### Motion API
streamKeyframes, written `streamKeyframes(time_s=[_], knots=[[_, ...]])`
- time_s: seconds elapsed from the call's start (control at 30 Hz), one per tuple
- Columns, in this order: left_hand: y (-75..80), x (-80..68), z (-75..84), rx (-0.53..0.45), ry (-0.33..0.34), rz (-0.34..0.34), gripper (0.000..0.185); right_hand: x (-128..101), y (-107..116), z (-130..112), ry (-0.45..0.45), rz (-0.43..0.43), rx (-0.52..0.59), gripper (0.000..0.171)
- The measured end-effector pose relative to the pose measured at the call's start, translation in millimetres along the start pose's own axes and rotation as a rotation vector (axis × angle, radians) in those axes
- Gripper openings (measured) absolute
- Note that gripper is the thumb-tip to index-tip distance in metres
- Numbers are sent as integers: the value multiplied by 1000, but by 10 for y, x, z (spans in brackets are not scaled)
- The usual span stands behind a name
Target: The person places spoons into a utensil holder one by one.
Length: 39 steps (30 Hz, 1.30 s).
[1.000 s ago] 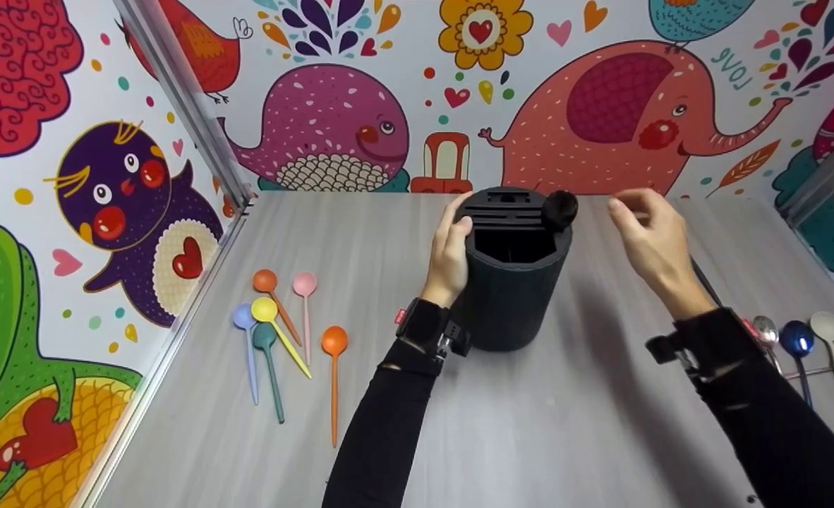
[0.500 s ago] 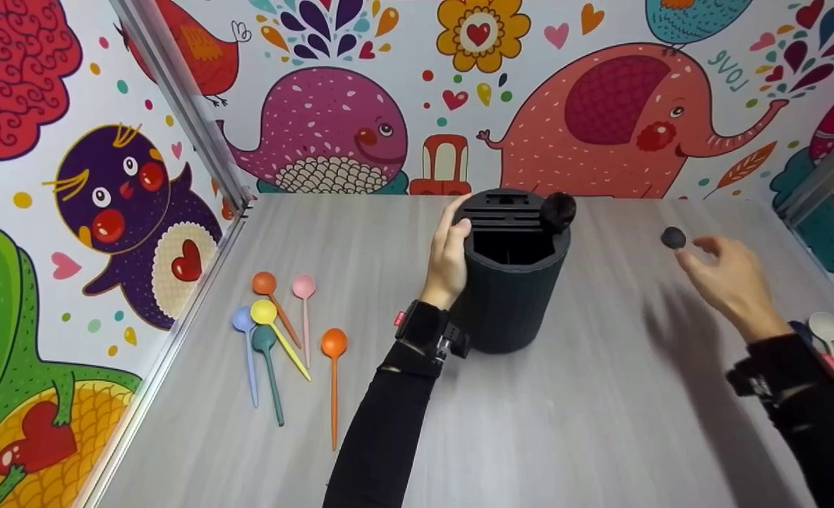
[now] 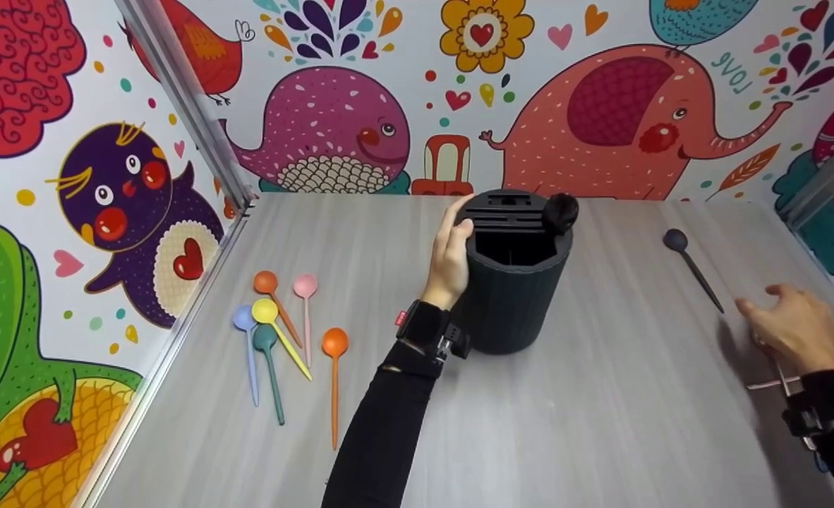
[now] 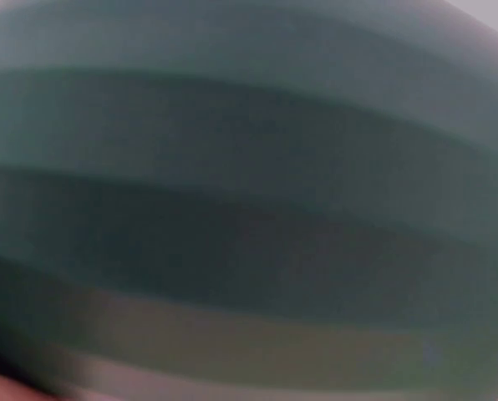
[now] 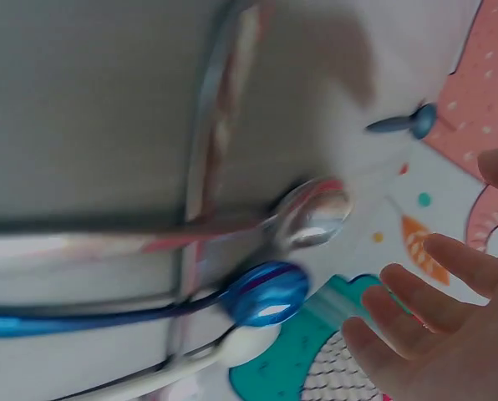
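A dark ribbed utensil holder (image 3: 509, 303) stands in the middle of the table, slots at the back of its top and an opening in front. My left hand (image 3: 449, 257) grips its left side, thumb near the rim. A round black piece (image 3: 561, 212) sits at the top's right edge; its kind is unclear. My right hand (image 3: 794, 324), fingers spread, hovers over metal spoons at the right, holding nothing. In the right wrist view a silver spoon (image 5: 320, 213), a blue spoon (image 5: 270, 294) and a white spoon (image 5: 247, 344) lie near it. The left wrist view shows only the blurred ribbed wall.
A dark grey spoon (image 3: 692, 264) lies alone at the right rear. Several coloured spoons, among them an orange spoon (image 3: 334, 346), a yellow spoon (image 3: 266, 311) and a pink spoon (image 3: 305, 286), lie at the left. Printed panels (image 3: 459, 106) border the table behind and at the sides.
My right hand has moved away from the holder to the right and nearer, over the metal spoons. The dark grey spoon is now fully uncovered. My left hand and the holder have stayed put.
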<state>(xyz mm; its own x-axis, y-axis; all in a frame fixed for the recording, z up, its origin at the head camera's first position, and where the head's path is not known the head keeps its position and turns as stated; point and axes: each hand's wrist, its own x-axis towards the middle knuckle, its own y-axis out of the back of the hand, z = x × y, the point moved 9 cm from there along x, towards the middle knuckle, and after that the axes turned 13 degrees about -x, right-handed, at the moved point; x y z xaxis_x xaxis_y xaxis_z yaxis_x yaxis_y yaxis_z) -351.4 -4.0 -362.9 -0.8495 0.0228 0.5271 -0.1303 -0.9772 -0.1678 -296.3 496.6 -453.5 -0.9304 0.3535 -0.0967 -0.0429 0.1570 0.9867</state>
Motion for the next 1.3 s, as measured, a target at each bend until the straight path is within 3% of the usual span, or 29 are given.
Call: streamKeyframes(time_s=[0.43,0.83,1.1,1.3], knots=[[0,-8,-9,9,17,-1,57,-86,-171,196,2,-8,-109,102],[9,1,-14,17,5,3,56,-55,-218,169,76,21,-42,48],[7,-3,-15,18,11,2,57,-70,-189,63,129,39,-48,49],[5,-1,-19,10,16,-6,58,-113,-168,-101,139,40,42,50]])
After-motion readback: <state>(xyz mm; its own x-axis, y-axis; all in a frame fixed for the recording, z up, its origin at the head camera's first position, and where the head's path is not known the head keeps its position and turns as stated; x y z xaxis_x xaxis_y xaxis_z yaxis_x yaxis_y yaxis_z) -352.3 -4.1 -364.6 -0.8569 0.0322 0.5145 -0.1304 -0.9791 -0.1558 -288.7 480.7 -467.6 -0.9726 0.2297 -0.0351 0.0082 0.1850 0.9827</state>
